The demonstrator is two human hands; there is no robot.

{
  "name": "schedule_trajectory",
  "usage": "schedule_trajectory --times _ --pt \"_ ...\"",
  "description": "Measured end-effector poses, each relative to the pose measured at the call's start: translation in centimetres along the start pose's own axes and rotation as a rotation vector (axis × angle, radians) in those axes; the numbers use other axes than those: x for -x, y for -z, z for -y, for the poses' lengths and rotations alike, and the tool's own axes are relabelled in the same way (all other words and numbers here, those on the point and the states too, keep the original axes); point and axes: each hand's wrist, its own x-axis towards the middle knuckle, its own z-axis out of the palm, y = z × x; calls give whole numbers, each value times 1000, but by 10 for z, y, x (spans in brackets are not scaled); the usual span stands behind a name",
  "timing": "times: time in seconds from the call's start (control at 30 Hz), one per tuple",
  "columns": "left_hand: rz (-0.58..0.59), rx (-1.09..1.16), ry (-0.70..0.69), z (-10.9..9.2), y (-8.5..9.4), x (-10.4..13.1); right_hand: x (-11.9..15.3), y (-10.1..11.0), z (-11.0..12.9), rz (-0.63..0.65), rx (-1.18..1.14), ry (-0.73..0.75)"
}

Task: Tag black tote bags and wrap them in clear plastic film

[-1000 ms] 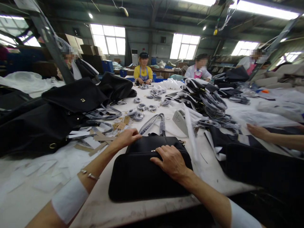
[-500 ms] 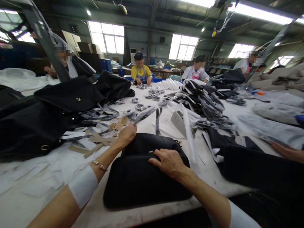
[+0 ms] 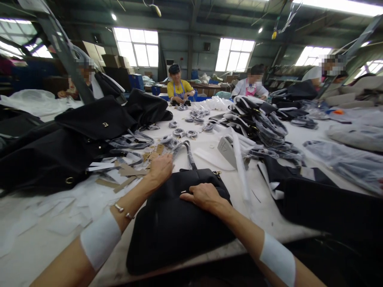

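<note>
A black handbag [image 3: 179, 231] lies on the white table in front of me, its top pointing away. Its strap [image 3: 189, 151], in clear wrap, arches up beyond the top edge. My left hand [image 3: 161, 170] is closed around the strap's near-left end at the bag's upper left corner; its fingertips are partly hidden. My right hand [image 3: 206, 197] lies across the upper part of the bag, fingers curled and thumb beside a small metal fitting [image 3: 183, 192], gripping the bag there. A gold ring clip [image 3: 216, 173] shows at the upper right corner.
Black bags [image 3: 95, 119] are heaped at left beside paper strips and brown tags [image 3: 128, 169]. Wrapped coiled straps [image 3: 178, 132] lie mid-table. Stacked bag parts [image 3: 251, 119] and a grey marked piece [image 3: 228, 153] are at right. Co-workers [image 3: 179, 89] sit across the table.
The handbag has turned slightly and its near edge has come closer to me. The strap's arch has shifted left. Both my hands stay on the bag; the right has moved slightly left.
</note>
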Motion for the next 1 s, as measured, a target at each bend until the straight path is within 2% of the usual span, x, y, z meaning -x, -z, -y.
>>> schedule_trajectory --times 0.07,0.17,0.27,0.37,0.43,0.5,0.57,0.63,0.73,0.87,1.0 --pt "60 45 -129 -25 6 16 1 -2 0 -42 -27 -14" --pt "178 115 -254 -51 -6 44 6 3 -10 -75 -96 17" --pt "303 267 -288 -48 -22 63 20 18 -39 -199 -287 53" --pt "382 426 -368 -35 -18 68 44 29 -80 -404 -617 -123" --pt "334 451 -453 -38 -6 69 62 27 -104 -369 -784 -304" --pt "251 407 -550 -53 4 72 78 16 -118 -185 -964 -461" --pt "155 315 -633 -78 9 78 90 3 -121 -12 -1131 -525" --pt "45 216 -669 -105 8 86 98 -8 -116 69 -1261 -492" --pt "-132 159 -695 -132 1 98 103 -14 -105 81 -1411 -377" --pt "-220 167 -738 -142 -3 106 95 -14 -101 27 -1536 -317" --pt "-251 165 -771 -140 -4 106 74 -17 -99 -114 -1263 -359"
